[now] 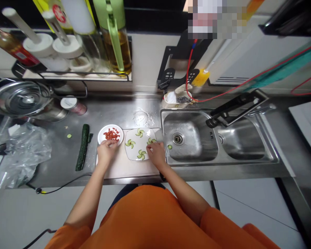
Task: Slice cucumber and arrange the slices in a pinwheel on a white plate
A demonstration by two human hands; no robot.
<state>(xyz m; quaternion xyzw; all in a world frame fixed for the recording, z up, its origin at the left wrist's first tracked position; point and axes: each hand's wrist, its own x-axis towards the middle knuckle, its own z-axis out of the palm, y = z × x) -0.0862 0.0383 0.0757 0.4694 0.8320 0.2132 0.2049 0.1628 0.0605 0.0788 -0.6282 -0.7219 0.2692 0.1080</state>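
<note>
A white square plate (136, 146) carries several pinwheel shapes of cucumber slices (140, 154) and lies on a pale cutting board (116, 168). My right hand (157, 154) is over the plate's right side, its fingers pinched at the right-hand pinwheel (150, 141) and partly covering it. Anything between those fingertips is too small to make out. My left hand (106, 152) rests at the near rim of a small round white dish (100, 133) of red goji berries (111, 134). Its fingers are drawn together, and whatever they may hold is hidden.
A dark green cucumber (82, 148) and a crumpled plastic bag (28, 152) lie left of the board. The double sink (191, 161) is at the right, a cucumber slice (169, 147) on its edge. Bottles (116, 48) stand on a rack (93, 76) above a lidded pot (20, 98).
</note>
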